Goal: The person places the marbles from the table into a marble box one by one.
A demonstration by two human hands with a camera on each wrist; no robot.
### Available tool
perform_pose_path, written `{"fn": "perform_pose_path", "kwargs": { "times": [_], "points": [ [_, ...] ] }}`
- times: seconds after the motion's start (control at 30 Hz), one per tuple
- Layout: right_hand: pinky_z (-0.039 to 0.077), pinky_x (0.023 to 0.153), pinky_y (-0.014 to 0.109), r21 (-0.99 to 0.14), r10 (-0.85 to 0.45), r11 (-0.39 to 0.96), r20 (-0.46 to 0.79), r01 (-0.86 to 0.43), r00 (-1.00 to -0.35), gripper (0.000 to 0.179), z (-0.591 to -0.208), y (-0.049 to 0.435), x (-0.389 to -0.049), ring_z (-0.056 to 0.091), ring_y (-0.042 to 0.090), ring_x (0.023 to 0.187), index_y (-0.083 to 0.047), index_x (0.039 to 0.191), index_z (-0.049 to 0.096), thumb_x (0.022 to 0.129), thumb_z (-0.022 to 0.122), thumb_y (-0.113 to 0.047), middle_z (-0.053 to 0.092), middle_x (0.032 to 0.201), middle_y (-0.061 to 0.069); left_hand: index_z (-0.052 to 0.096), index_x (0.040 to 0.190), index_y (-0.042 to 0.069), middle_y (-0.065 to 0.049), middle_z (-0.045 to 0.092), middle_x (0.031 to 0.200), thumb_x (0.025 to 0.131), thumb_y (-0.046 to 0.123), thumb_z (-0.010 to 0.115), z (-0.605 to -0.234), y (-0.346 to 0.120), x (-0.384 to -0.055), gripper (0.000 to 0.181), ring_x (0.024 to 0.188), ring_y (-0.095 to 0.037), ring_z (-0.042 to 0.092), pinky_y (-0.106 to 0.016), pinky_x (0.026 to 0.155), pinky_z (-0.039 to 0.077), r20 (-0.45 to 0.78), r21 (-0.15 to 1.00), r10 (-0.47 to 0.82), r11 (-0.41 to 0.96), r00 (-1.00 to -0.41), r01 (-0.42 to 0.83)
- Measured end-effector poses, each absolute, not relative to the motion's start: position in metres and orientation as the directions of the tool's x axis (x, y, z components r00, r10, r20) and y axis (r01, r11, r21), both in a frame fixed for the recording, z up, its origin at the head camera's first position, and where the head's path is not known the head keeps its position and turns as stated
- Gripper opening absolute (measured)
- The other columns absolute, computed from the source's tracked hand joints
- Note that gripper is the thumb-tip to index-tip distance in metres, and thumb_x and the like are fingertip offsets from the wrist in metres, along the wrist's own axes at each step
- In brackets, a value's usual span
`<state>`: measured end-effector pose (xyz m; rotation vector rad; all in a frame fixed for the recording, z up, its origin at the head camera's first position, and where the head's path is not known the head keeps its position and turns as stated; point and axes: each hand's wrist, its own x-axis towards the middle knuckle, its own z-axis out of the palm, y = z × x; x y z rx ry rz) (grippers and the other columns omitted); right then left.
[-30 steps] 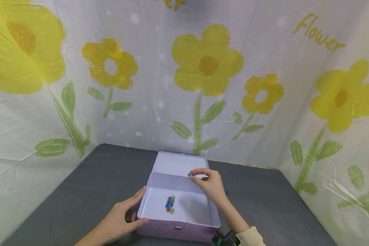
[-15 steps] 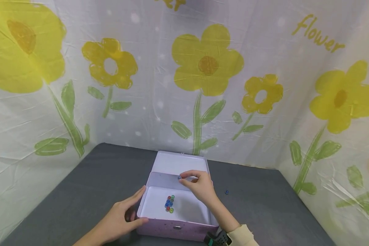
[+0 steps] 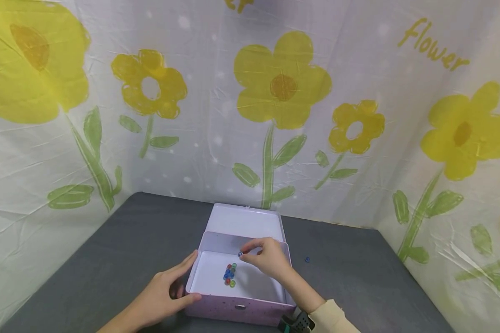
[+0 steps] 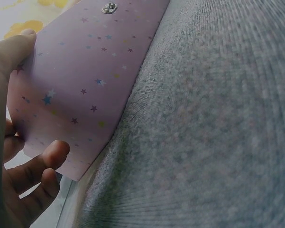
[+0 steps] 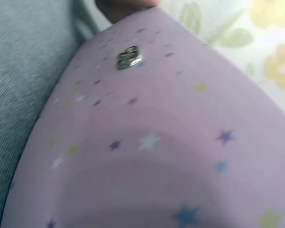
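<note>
A pink star-patterned box (image 3: 221, 306) stands with its lid (image 3: 243, 219) laid back, showing a white inside. Several red, green and blue glass marbles (image 3: 228, 274) lie clustered on its floor. My left hand (image 3: 162, 292) holds the box's left side, thumb at the front corner, fingers along the side wall. In the left wrist view some of its fingers (image 4: 31, 173) curl beside the box's end. Above the box floor, behind the cluster, my right hand (image 3: 268, 259) pinches a blue marble (image 3: 240, 254) between thumb and fingertips. The right wrist view shows only the box's front and part of the left hand.
A small blue marble (image 3: 307, 259) lies on the dark grey tabletop (image 3: 341, 277) right of the box. A metal clasp (image 3: 240, 307) sits on the box's front. Flower-painted white sheets (image 3: 208, 138) enclose the table at the back and sides.
My right hand has moved left from the box's back right, then down inside it, carrying the blue marble. The left hand has stayed on the box.
</note>
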<state>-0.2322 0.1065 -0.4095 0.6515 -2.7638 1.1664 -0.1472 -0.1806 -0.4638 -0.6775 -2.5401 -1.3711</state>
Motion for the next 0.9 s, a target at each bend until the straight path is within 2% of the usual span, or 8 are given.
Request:
{"fn": "perform_pose_path", "kwargs": {
  "times": [0.13,0.27,0.47,0.7,0.9],
  "points": [
    [0.047,0.057,0.024,-0.639,-0.400,0.639,0.199,-0.428,-0.895,0.008,-0.413,0.106,-0.232,0.060,0.010,0.067,-0.016,0.088,0.079,0.080,0.082,-0.017,0.073,0.084,-0.008,0.035,0.154,0.030,-0.003,0.046,0.150,0.082,0.046,0.078,-0.464,-0.181,-0.147,0.085,0.058,0.000,0.047,-0.020,0.052,0.044,0.355,0.745,0.307,0.477,-0.883,0.466],
    [0.050,0.068,0.027,-0.600,-0.418,0.669,0.185,-0.439,-0.889,0.007,-0.415,0.107,-0.231,0.066,0.015,0.081,-0.012,0.084,0.079,0.078,0.082,-0.012,0.073,0.080,-0.005,0.035,0.154,0.029,-0.003,0.045,0.151,0.082,0.046,0.078,-0.463,-0.181,-0.147,0.086,0.058,-0.001,0.047,-0.020,0.052,0.044,0.337,0.753,0.307,0.479,-0.890,0.450],
    [0.051,0.069,0.031,-0.561,-0.403,0.722,0.135,-0.405,-0.905,0.005,-0.414,0.108,-0.227,0.064,0.014,0.078,-0.009,0.081,0.078,0.078,0.082,-0.009,0.072,0.075,-0.004,0.036,0.155,0.025,-0.003,0.042,0.154,0.082,0.046,0.078,-0.463,-0.181,-0.148,0.087,0.058,-0.002,0.047,-0.021,0.052,0.044,0.329,0.754,0.306,0.485,-0.894,0.443],
    [0.050,0.073,0.034,-0.528,-0.428,0.750,0.074,-0.399,-0.901,0.007,-0.415,0.106,-0.224,0.060,0.009,0.074,-0.011,0.078,0.077,0.077,0.081,-0.005,0.071,0.074,-0.005,0.034,0.154,0.032,-0.004,0.041,0.155,0.082,0.046,0.078,-0.463,-0.181,-0.149,0.086,0.058,-0.001,0.047,-0.021,0.052,0.044,0.333,0.757,0.302,0.479,-0.893,0.444],
    [0.049,0.075,0.032,-0.510,-0.458,0.755,0.040,-0.412,-0.888,0.011,-0.417,0.107,-0.221,0.059,0.006,0.073,-0.013,0.076,0.077,0.074,0.082,-0.004,0.070,0.073,-0.007,0.036,0.154,0.022,-0.004,0.042,0.154,0.082,0.045,0.078,-0.464,-0.182,-0.148,0.087,0.058,-0.001,0.048,-0.021,0.052,0.045,0.351,0.754,0.309,0.467,-0.884,0.462]
  ]
}}
